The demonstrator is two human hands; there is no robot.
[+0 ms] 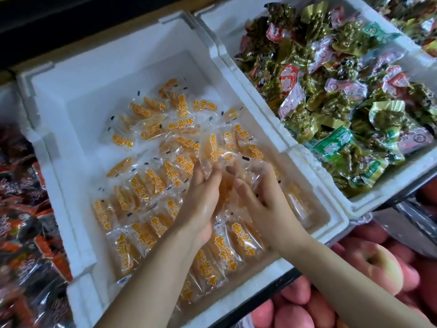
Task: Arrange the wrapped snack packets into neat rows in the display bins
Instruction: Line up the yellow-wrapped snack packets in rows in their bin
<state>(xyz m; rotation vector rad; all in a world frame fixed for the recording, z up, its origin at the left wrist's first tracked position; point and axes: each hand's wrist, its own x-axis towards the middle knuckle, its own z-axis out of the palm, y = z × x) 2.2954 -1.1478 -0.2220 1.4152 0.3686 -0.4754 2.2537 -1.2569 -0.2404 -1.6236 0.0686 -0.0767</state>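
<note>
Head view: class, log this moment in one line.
left hand: grips orange packets; right hand: grips same bunch; foam bin: near rows neat, far packets loose

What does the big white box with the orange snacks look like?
The white foam bin is a deep, open-topped box with thick, notched rims. It sits pressed against a neighbouring foam bin on its right. Clear dried yellow peach packets cover most of its floor, rowed near the front, loose further back.

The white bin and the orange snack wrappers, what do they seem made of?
The white bin: probably expanded foam, matte, thick walls with grainy, notched edges. The orange snack wrappers: thin clear plastic film, glossy; the orange contents show through and the film glints and crinkles.
</note>
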